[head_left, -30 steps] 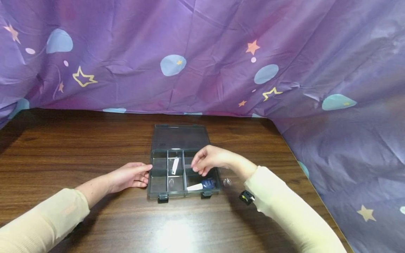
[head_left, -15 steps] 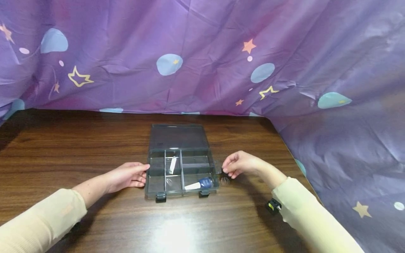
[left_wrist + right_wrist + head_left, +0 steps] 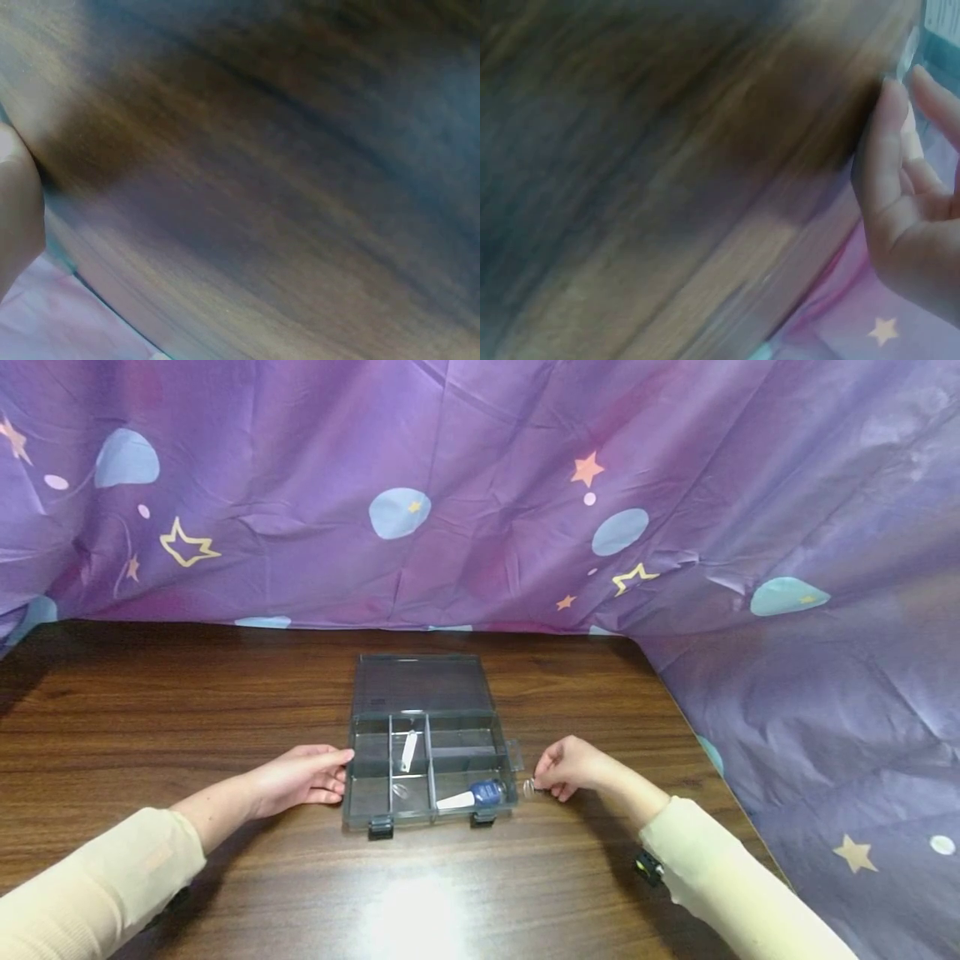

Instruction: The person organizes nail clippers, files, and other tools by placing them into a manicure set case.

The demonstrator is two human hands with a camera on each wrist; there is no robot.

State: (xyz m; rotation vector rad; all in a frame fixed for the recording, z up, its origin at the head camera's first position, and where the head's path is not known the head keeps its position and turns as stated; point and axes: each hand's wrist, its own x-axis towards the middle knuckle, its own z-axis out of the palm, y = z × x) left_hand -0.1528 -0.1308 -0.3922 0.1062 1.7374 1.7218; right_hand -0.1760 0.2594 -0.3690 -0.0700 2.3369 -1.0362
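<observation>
A grey translucent divided box [image 3: 438, 817] lies on the table with its lid [image 3: 423, 683] open toward the back. My left hand [image 3: 315, 777] rests at its left wall, thumb side on the rim. In the left wrist view only part of that hand [image 3: 19, 206] shows. Right of the box, my right hand [image 3: 570, 768] pinches a small shiny looped piece [image 3: 528, 787], close over the table. At the fingertips in the right wrist view is a clear glint [image 3: 908, 52]. Inside the box are a nail clipper [image 3: 408, 751], a blue nail polish bottle with white cap [image 3: 486, 792] and a clear oval piece [image 3: 401, 792].
Two black latches [image 3: 381, 827] stick out at the box's front edge. A clear flat square [image 3: 514, 756] lies by its right wall. The wooden table [image 3: 187, 710] ends at a purple patterned curtain [image 3: 480, 493] behind and to the right.
My right hand has moved from over the box's right compartments to its right side, then lower, and now pinches the looped piece there. The left hand stays at the left wall.
</observation>
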